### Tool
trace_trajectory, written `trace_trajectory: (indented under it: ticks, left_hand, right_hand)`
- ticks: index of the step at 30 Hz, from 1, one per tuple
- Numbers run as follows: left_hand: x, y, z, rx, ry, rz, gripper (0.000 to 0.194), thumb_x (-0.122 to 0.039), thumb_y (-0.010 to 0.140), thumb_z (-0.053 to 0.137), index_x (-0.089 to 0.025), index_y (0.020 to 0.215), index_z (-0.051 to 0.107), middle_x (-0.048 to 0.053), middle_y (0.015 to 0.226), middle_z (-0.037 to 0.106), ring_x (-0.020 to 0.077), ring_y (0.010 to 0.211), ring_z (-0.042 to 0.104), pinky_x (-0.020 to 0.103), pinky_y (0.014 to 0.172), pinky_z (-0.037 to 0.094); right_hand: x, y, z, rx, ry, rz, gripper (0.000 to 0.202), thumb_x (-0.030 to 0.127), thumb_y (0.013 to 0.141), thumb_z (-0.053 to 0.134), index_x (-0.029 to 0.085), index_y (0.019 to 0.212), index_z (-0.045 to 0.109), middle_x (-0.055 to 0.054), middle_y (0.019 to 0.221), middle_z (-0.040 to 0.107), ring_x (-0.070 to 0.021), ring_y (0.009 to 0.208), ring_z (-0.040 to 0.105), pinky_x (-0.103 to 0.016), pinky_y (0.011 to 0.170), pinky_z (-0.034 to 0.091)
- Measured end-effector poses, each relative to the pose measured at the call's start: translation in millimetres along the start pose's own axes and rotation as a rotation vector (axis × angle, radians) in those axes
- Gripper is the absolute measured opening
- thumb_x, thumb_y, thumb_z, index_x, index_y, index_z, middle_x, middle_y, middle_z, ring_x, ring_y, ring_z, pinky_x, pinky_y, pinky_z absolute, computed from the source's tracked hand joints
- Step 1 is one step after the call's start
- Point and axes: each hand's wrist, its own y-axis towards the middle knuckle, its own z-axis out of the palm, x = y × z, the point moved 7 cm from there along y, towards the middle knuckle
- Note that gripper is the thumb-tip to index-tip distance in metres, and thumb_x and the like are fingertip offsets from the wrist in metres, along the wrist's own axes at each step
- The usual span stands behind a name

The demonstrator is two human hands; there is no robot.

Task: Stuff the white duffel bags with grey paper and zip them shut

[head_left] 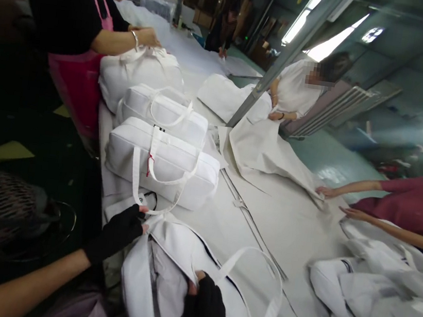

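Note:
An unzipped white bag [180, 243] lies at the near edge of the table, its grey lining showing. My left hand [119, 232], in a black fingerless glove, is closed on the bag's upper left corner. The thumb and fingers of my right hand [206, 303], gloved the same way, pinch the rim of the opening; part of that hand is cut off by the lower frame edge. A loop handle [273, 312] stands up to the right of it. Just beyond my left hand sits a closed white bag [164, 162] with a red tag hanging near its handle.
More white bags [166, 113] stand behind, beside a person in a pink apron [75, 83]. Grey sheet material [274, 156] spreads over the table [262, 212]. A person in a red top [416, 203] reaches in from the right, above piled white bags [383, 301]. A metal post [269, 77] rises mid-table.

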Motion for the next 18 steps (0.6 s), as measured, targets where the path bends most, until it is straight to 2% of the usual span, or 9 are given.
trace_trajectory:
  ticks: [3,6,8,11,14,18]
  left_hand:
    - [-10.0,-4.1,22.3,0.100,0.134,0.230,0.059,-0.030,0.082,0.059,-0.020,0.138,0.041,0.011,0.136,0.052,0.0261,0.122,0.052,0.045,0.103,0.046]
    - [-20.2,-10.5,38.0,0.139,0.268,0.437,0.058,-0.021,0.085,0.051,-0.024,0.141,0.038,0.010,0.136,0.052,0.0250,0.124,0.050,0.045,0.104,0.045]
    - [-25.3,-13.9,38.2,0.116,0.329,0.574,0.054,-0.021,0.087,0.049,-0.024,0.140,0.041,0.010,0.130,0.056,0.0246,0.119,0.054,0.044,0.099,0.049]
    - [-32.5,-18.2,29.4,0.044,0.374,0.741,0.045,-0.014,0.089,0.045,-0.020,0.134,0.048,0.010,0.113,0.064,0.0215,0.102,0.062,0.036,0.085,0.055]
    - [-36.5,-17.1,22.8,-0.016,0.440,0.778,0.041,-0.009,0.087,0.042,-0.017,0.124,0.056,0.009,0.099,0.067,0.0203,0.088,0.064,0.033,0.076,0.056]
    - [-41.5,-13.2,22.6,-0.076,0.530,0.832,0.038,-0.012,0.085,0.042,-0.016,0.119,0.060,0.009,0.086,0.064,0.0215,0.078,0.061,0.035,0.068,0.053]
  right_hand:
    - [-2.6,-4.8,5.7,0.025,-0.001,0.070,0.035,0.041,0.097,0.035,0.020,0.113,0.058,-0.009,0.093,0.065,-0.0246,0.084,0.060,-0.034,0.071,0.047]
    - [-3.4,-10.7,11.0,0.042,0.004,0.073,0.036,0.042,0.097,0.037,0.018,0.113,0.060,-0.011,0.095,0.066,-0.0255,0.086,0.060,-0.035,0.072,0.047]
    - [-1.7,-16.9,14.6,0.042,-0.009,0.015,0.036,0.040,0.096,0.039,0.017,0.112,0.061,-0.012,0.098,0.067,-0.0265,0.087,0.060,-0.036,0.072,0.048]
    - [2.6,-28.0,19.3,0.027,-0.022,-0.091,0.032,0.033,0.094,0.043,0.015,0.112,0.061,-0.014,0.103,0.067,-0.0273,0.088,0.060,-0.037,0.072,0.049]
    - [5.3,-36.0,20.6,0.011,-0.031,-0.128,0.031,0.030,0.092,0.046,0.014,0.112,0.062,-0.016,0.108,0.066,-0.0282,0.090,0.060,-0.038,0.073,0.050]
    - [9.4,-40.0,20.5,0.041,-0.065,-0.105,0.032,0.033,0.092,0.045,0.016,0.110,0.064,-0.015,0.111,0.066,-0.0294,0.090,0.063,-0.042,0.074,0.048]
